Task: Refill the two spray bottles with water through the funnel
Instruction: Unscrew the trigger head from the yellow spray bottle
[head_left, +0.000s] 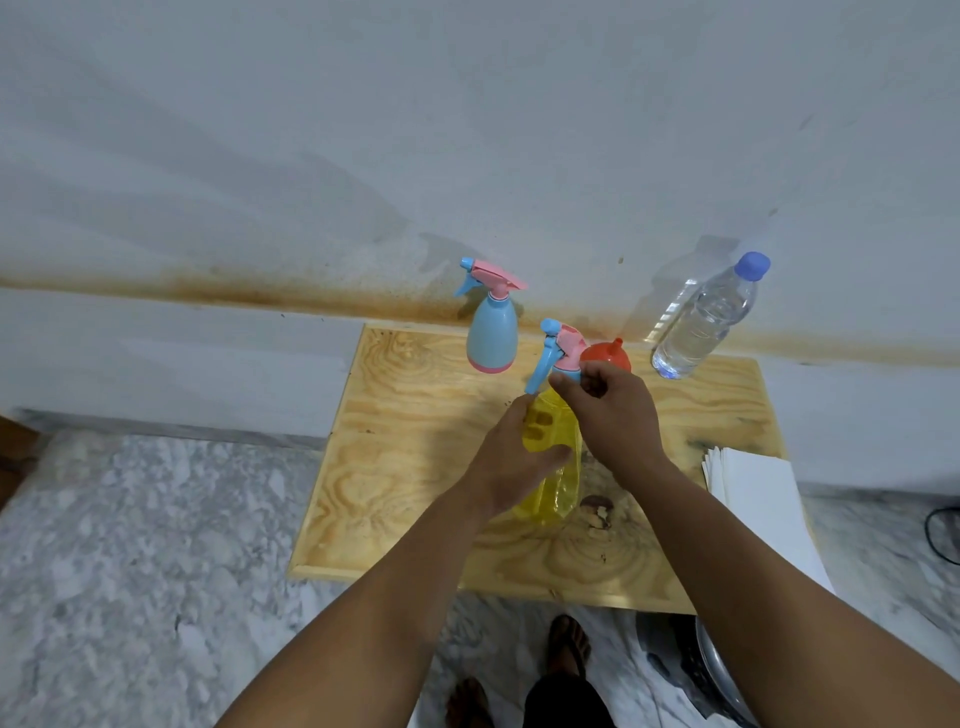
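Observation:
A yellow see-through spray bottle (556, 467) stands mid-table. My left hand (511, 457) wraps around its body from the left. Its pink and blue spray head (558, 351) is pinched at the collar by my right hand (610, 410). A light blue spray bottle (492, 335) with a pink head stands upright at the back. Behind my right hand a red funnel (608, 353) lies mouth down, partly hidden. A clear water bottle (706, 317) with a blue cap stands at the back right, nearly full.
Everything sits on a small plywood table (410, 441) against a stained white wall. A stack of white paper (758, 499) lies on its right edge. Marble floor, my feet (569, 644) and a metal object (711, 670) are below.

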